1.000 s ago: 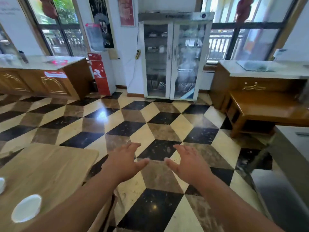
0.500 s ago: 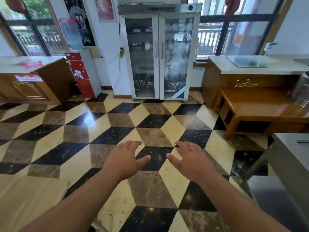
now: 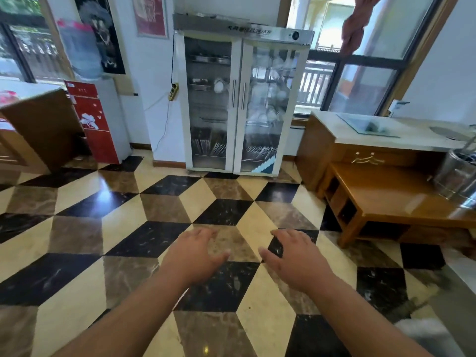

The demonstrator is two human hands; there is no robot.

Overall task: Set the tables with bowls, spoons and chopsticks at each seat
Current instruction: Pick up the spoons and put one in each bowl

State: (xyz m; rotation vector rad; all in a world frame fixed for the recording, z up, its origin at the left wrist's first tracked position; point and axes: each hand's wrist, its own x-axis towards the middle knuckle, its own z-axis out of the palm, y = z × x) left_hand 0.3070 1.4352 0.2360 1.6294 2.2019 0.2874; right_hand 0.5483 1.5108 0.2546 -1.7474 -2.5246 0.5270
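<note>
A tall white cabinet with two glass doors [image 3: 238,99] stands against the far wall, both doors closed. Behind the right door I make out stacked white bowls [image 3: 268,94]; chopsticks and spoons [image 3: 208,145] stand upright on the bottom shelves. My left hand [image 3: 195,253] and my right hand [image 3: 293,256] stretch forward over the tiled floor, palms down, fingers relaxed and holding nothing. Both hands are well short of the cabinet.
A red-fronted water dispenser [image 3: 95,119] stands left of the cabinet beside a wooden counter [image 3: 43,124]. At the right are a marble-topped sideboard [image 3: 360,135], a low wooden table [image 3: 391,197] and a steel pot [image 3: 458,176]. Checkered floor [image 3: 154,215] lies between me and the cabinet.
I have moved toward the cabinet, which now looks larger. The wooden dining table with the white bowl at the lower left has dropped out of view. Both hands stay empty.
</note>
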